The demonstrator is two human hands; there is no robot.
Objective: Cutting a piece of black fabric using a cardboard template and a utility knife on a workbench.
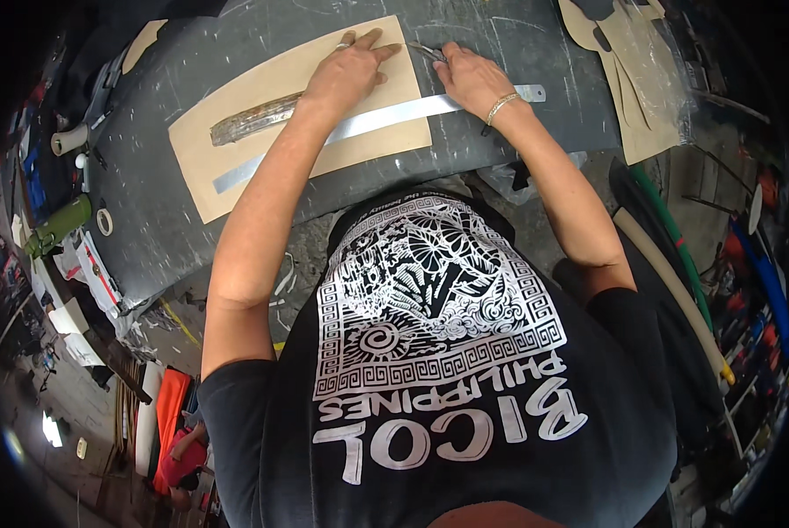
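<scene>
Two bare hands work near the top of the head view, over a tan sheet [399,88] lying slantwise on a scratched dark tabletop [522,40], in the upper middle of the frame. The left hand [350,75] is palm down, its fingers apart on the sheet's upper right part and clamped on nothing. The right hand [478,81] is closed around a slim dark tool [428,51], its tip by the sheet's right edge; whether they touch is too small to tell.

For good control, I would press the spread fingers flat so the sheet cannot creep, hold the fingertips back from the tool's point, and move the tool in short, steady strokes. The steel ruler [394,117] crosses the sheet and runs out under the right wrist, so a dropped wrist could nudge it. The wrapped bar [253,119] lies on the sheet's left half, partly behind the left forearm, perhaps serving as a weight.

The sheet's right edge faces a stretch of tabletop, giving the tool sideways room up to the tan pieces [645,106] at upper right. Below, the table's near edge runs close to the torso, leaving less room that way.
</scene>
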